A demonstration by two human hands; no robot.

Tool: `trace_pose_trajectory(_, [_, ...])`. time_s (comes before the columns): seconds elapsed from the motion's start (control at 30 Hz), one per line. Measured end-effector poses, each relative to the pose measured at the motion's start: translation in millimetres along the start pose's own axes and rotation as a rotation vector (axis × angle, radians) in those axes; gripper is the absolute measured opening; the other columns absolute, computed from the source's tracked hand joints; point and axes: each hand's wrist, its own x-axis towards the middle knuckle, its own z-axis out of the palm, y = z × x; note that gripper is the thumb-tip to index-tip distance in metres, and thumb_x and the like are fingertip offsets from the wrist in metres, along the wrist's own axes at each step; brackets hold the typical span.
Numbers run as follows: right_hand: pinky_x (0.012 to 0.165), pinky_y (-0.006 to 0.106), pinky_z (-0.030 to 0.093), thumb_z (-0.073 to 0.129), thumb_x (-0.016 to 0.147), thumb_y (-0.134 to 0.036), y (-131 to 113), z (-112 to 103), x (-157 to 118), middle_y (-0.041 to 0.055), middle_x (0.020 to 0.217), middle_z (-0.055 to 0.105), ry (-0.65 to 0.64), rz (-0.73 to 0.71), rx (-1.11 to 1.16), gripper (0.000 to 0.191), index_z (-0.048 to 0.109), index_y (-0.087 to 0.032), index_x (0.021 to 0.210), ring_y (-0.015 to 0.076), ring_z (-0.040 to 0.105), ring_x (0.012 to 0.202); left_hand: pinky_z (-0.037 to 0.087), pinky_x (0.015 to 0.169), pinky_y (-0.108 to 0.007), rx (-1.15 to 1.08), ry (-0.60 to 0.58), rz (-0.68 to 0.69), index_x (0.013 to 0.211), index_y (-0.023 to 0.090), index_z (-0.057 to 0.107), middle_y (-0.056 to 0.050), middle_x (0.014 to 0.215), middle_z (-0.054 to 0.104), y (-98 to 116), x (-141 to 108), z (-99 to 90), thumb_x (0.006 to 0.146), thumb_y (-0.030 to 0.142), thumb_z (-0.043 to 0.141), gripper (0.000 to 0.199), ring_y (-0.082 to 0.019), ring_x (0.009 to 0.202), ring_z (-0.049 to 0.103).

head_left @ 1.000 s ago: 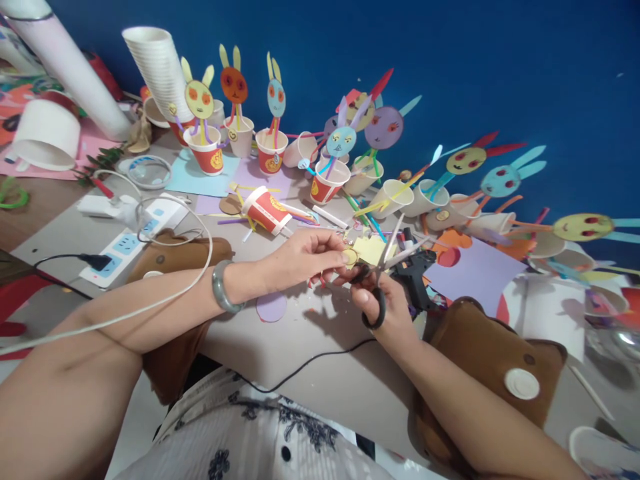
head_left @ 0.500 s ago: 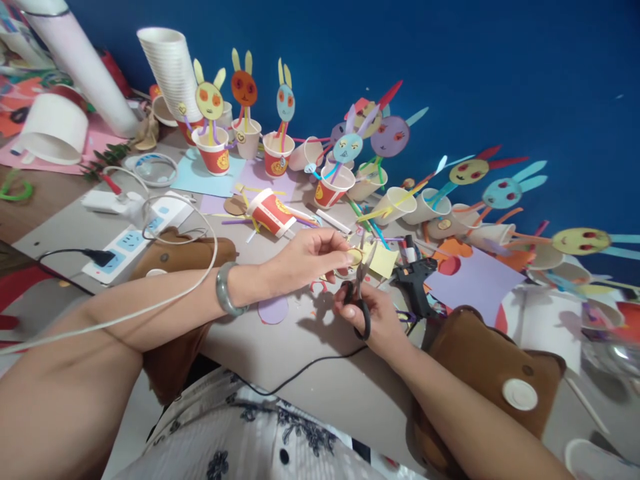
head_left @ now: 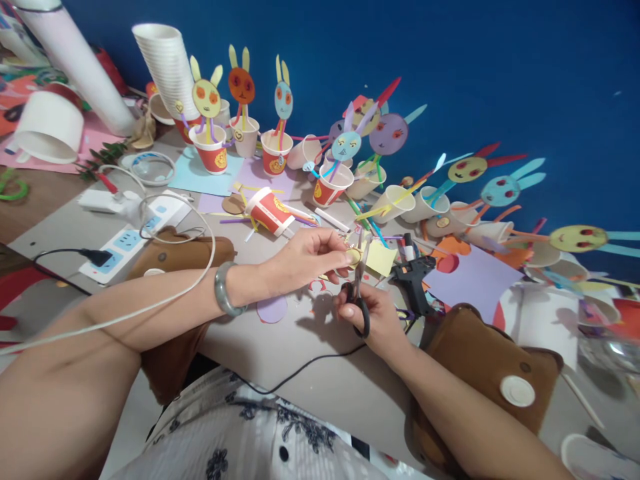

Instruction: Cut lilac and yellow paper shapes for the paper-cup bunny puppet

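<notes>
My left hand pinches a small round yellow paper piece between thumb and fingers. Black-handled scissors are in my right hand, with the blades pointing up beside the paper's right edge. Just behind the blades lies a square yellow paper. A purple paper oval rests on the table below my left wrist. To the right of the scissors is a black glue gun.
Paper-cup rabbit figures line the blue wall. A red cup lies on its side behind my left hand. A power strip with cables is at left; a brown cushion is at right.
The scissor blades look closer together than before. My hands hold nearly the same place, and the whole view has shifted slightly.
</notes>
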Motion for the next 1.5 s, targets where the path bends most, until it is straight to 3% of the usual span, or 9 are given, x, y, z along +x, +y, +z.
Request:
trace_pose_trajectory(0.6, [0.051, 0.026, 0.036, 0.076, 0.065, -0.073, 0.8, 0.8, -0.2, -0.0005, 0.053, 0.058, 0.007, -0.022, 0.041, 0.057, 0.063, -0.017, 0.066, 0.0125, 0.047, 0.050, 0.051, 0.058, -0.015, -0.009, -0.028, 0.017, 0.073, 0.013, 0.055, 0.002, 0.065, 0.063, -5.1, 0.9, -2.4, 0.083, 0.013, 0.065, 0.014, -0.004, 0.059, 0.062])
trace_pose_trajectory(1.5, [0.049, 0.025, 0.036, 0.074, 0.063, -0.076, -1.3, 1.8, -2.0, -0.0010, 0.050, 0.057, 0.013, -0.004, 0.056, 0.060, 0.063, -0.018, 0.064, 0.0119, 0.045, 0.049, 0.049, 0.054, -0.016, 0.055, -0.007, -0.070, 0.073, 0.014, 0.055, 0.000, 0.067, 0.067, 1.6, -1.8, -0.5, 0.086, 0.015, 0.064, 0.016, -0.006, 0.056, 0.063])
